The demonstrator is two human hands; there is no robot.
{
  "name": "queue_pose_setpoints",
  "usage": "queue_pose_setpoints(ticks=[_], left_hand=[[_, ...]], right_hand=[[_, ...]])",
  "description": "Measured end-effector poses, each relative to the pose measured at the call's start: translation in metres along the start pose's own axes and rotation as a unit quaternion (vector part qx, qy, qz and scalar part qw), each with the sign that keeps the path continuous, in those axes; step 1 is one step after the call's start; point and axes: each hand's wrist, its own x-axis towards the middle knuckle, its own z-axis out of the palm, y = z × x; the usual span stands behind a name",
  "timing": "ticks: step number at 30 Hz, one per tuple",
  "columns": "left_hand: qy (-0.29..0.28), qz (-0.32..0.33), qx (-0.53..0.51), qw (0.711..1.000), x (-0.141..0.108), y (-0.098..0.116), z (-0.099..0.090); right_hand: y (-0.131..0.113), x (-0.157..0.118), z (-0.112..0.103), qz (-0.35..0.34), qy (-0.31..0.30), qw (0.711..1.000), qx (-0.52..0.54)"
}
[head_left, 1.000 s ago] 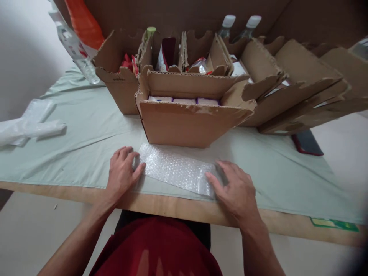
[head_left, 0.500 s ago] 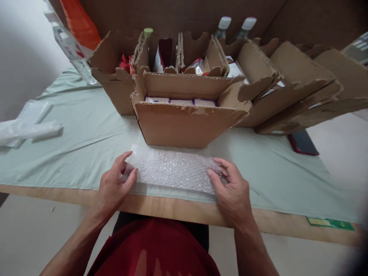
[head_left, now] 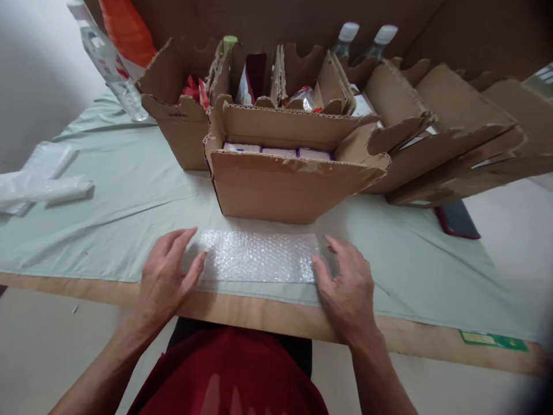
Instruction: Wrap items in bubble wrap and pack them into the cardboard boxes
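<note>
A strip of clear bubble wrap (head_left: 259, 256) lies flat on the pale green cloth near the table's front edge. At its left end is my left hand (head_left: 170, 268), fingers apart, thumb beside the wrap's edge. My right hand (head_left: 348, 282) is at the other end, also with fingers spread and its thumb at the wrap. Neither hand is gripping the strip. Just behind the wrap stands a cardboard box (head_left: 298, 190) with several small packs (head_left: 279, 153) inside.
Behind stands a row of cardboard bins (head_left: 177, 127) holding packets and other items. Bottles (head_left: 116, 75) rise at the back left. More bubble wrap (head_left: 47, 187) lies at the left. A dark flat object (head_left: 458, 219) is at the right.
The bubble wrap now lies straighter, its left end lower and its right end higher. My fingers have parted from its ends, and the view has shifted slightly.
</note>
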Motion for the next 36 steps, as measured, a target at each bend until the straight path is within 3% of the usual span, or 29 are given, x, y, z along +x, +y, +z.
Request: queue_pose_setpoints(ticks=[2,6,10,14,27,29,32,36], left_hand=[[-0.013,0.064,-0.021,0.998,0.001,0.016,0.01],[-0.118,0.184,-0.002,0.976,-0.002,0.036,0.041],[-0.185,0.197,0.054,0.961,-0.006,0.031,0.06],[-0.207,0.189,0.06,0.958,-0.007,0.022,0.059],[-0.196,0.09,0.068,0.974,-0.019,-0.009,0.042],[-0.173,0.09,0.061,0.979,-0.019,-0.004,0.04],[-0.138,0.123,0.04,0.982,-0.016,0.015,0.04],[-0.151,0.185,0.027,0.971,-0.009,0.035,0.048]], right_hand=[[-0.02,0.004,0.003,-0.055,-0.039,0.998,0.02],[-0.058,0.013,0.023,-0.15,-0.174,0.973,0.028],[-0.065,0.012,0.044,-0.175,-0.253,0.951,0.005],[-0.047,0.004,0.047,-0.167,-0.238,0.956,-0.025],[0.01,-0.016,0.018,-0.073,-0.171,0.974,-0.13],[0.008,-0.014,0.01,-0.052,-0.156,0.978,-0.131],[-0.014,-0.007,0.005,-0.05,-0.154,0.983,-0.092],[-0.055,0.003,0.022,-0.106,-0.224,0.969,-0.01]])
